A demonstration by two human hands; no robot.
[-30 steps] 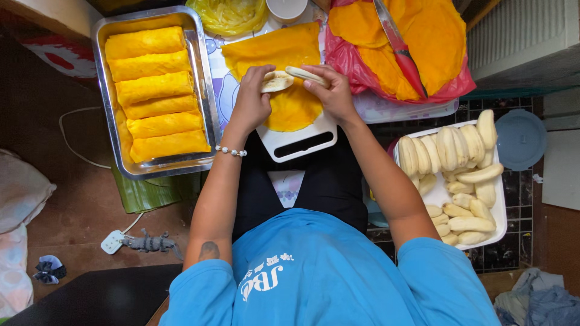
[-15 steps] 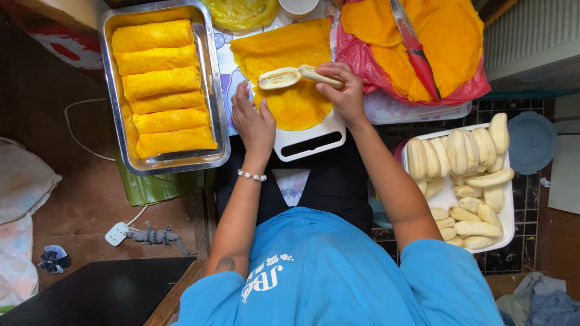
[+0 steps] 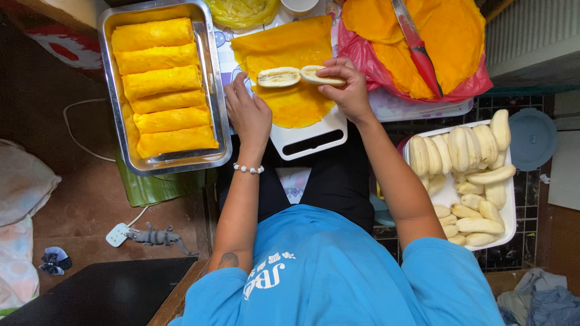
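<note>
A round yellow crepe (image 3: 290, 54) lies spread on a white cutting board (image 3: 308, 139) in front of me. Two peeled banana halves (image 3: 279, 76) lie end to end across its middle. My right hand (image 3: 345, 90) pinches the right banana half (image 3: 320, 75) at its end. My left hand (image 3: 249, 111) rests flat with fingers apart at the crepe's left edge, holding nothing. A bead bracelet circles my left wrist.
A metal tray (image 3: 214, 108) of several rolled yellow crepes stands at the left. A stack of crepes on a pink bag (image 3: 362, 54) with a red-handled knife (image 3: 417, 48) lies at the upper right. A white tray (image 3: 447, 193) of peeled bananas sits at the right.
Both hands held the banana halves over the crepe a second ago. My left hand has let go and drawn back to the crepe's left edge. The right hand stays on the banana.
</note>
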